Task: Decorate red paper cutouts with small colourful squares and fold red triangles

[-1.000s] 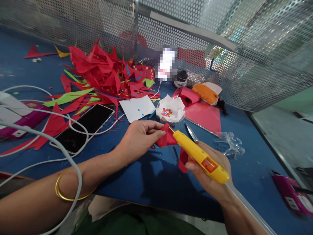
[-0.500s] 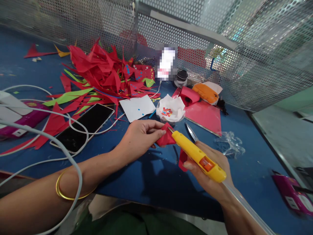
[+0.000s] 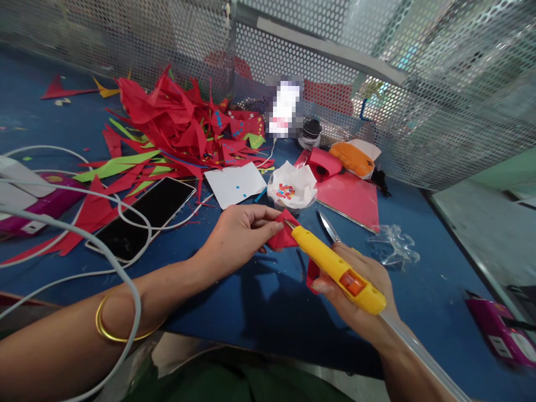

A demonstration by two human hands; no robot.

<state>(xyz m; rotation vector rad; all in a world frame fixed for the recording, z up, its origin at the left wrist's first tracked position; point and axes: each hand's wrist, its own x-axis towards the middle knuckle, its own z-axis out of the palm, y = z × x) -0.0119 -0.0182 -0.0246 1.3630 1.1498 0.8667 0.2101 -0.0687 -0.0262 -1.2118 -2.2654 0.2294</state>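
Observation:
My left hand (image 3: 247, 231) pinches a small folded piece of red paper (image 3: 287, 237) between thumb and fingers, just above the blue table. My right hand (image 3: 364, 285) is wrapped round a yellow hot glue gun (image 3: 324, 257) with an orange switch. Its metal nozzle points at the red paper and looks to be touching it. A clear glue stick (image 3: 419, 349) runs from the back of the gun along my right forearm. Beyond my right hand lie scissors (image 3: 328, 226), their handles partly hidden by it. In front of the paper stands a white paper-lined dish (image 3: 307, 192) with several small coloured bits.
A heap of red paper scraps (image 3: 167, 123) covers the back left. A dark phone (image 3: 146, 218) and looping white cables (image 3: 121, 268) lie at the left. White paper (image 3: 234, 184), a red sheet (image 3: 352, 201) and crumpled clear plastic (image 3: 396, 245) are nearby. Perforated metal mesh (image 3: 318, 61) closes the back.
The glue gun in my right hand has shifted very slightly left, its nozzle still at the red paper. My left hand has stayed in place.

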